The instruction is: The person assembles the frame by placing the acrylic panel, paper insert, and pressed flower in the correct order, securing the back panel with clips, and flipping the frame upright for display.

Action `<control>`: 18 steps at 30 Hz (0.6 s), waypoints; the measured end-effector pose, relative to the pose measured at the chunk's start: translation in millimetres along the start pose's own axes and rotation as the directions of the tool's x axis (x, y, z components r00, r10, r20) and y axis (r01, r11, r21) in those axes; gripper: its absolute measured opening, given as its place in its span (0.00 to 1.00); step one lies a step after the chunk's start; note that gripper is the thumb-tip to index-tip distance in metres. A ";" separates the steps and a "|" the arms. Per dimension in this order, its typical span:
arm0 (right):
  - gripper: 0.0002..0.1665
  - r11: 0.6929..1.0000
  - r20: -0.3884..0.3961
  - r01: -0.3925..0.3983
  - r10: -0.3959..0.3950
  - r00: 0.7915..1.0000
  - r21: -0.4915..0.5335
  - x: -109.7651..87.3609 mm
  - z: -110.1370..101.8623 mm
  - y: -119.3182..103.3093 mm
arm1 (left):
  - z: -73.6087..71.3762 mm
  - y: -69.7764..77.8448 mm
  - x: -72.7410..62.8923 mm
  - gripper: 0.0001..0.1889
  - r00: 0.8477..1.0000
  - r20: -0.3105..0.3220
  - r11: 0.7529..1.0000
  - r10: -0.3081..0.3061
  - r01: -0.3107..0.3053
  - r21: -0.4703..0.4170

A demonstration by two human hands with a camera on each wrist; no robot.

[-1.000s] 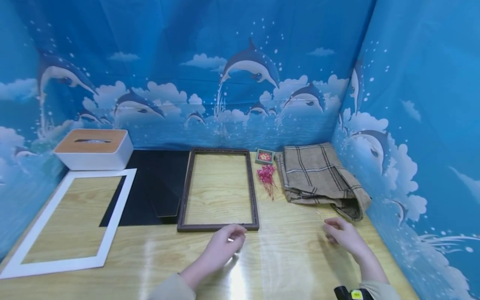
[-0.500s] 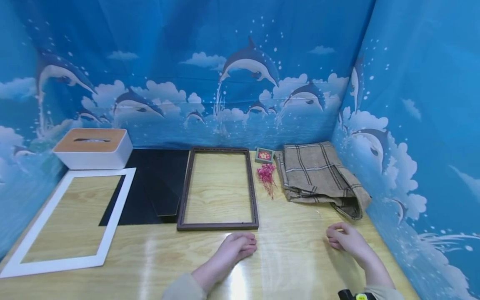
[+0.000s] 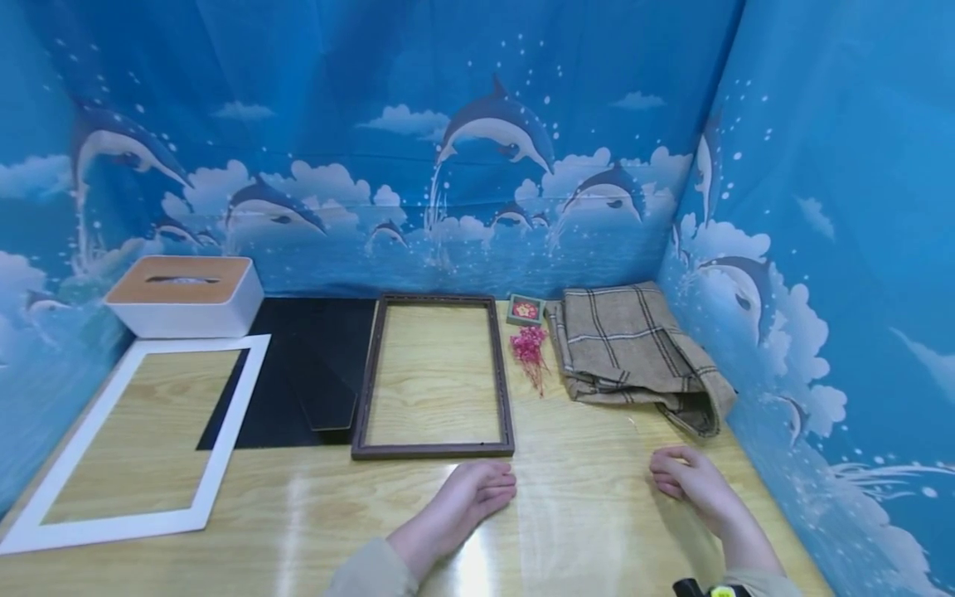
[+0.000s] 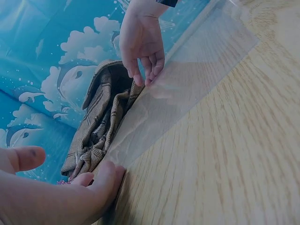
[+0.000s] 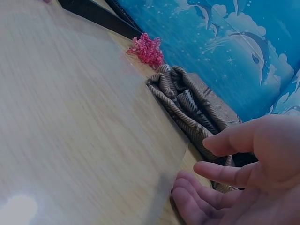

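A clear plastic sheet (image 4: 180,96) lies flat on the wooden table between the two hands; in the head view the sheet (image 3: 570,506) shows only as a faint sheen with thin edges. My left hand (image 3: 466,506) rests side-on at its left edge, fingers together and loosely bent, just below the brown picture frame (image 3: 433,451). In the left wrist view the left thumb (image 4: 28,158) stands away from the fingers. My right hand (image 3: 694,481) is at the sheet's right edge, fingers relaxed and thumb apart from them in the right wrist view. Neither hand grips anything.
Left of the frame lie a black backing board (image 3: 298,365), a white mat (image 3: 123,526) and a tissue box (image 3: 194,311). To its right are pink dried flowers (image 3: 530,344), a small green-framed piece (image 3: 525,310) and a folded plaid cloth (image 3: 627,340). Dolphin-print curtains (image 3: 336,166) enclose the table.
My left hand has moved right and slightly down from the frame's lower edge, its thumb-and-finger ring loosened. My right hand has drawn slightly down and right. The other things stay put.
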State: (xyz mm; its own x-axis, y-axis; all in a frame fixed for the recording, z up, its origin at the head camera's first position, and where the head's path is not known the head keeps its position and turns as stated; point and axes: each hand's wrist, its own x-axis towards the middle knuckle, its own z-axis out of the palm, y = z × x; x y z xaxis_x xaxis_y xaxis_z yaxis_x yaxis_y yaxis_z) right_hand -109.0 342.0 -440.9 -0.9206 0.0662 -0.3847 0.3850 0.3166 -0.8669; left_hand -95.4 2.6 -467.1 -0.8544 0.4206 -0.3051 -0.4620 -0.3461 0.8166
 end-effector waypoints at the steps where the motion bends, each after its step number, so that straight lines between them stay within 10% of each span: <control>1: 0.27 1.000 -0.006 -0.002 0.002 1.000 0.014 -0.3 0.0 0.8 | 0.4 0.0 0.2 0.26 1.000 -0.003 1.000 -0.004 0.004 0.001; 18: 0.38 0.994 0.179 0.050 -0.068 0.982 0.100 -10.5 -16.2 11.0 | 0.4 -2.4 0.7 0.24 1.000 -0.019 0.999 0.024 -0.024 0.024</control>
State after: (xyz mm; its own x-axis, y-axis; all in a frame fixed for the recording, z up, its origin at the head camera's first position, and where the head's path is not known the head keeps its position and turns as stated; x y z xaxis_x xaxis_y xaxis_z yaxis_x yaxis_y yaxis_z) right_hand -96.2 360.1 -441.3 -0.9182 -0.1257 -0.3757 0.3428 0.2233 -0.9125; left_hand -94.8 4.1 -469.0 -0.8695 0.3964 -0.2946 -0.4360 -0.3360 0.8349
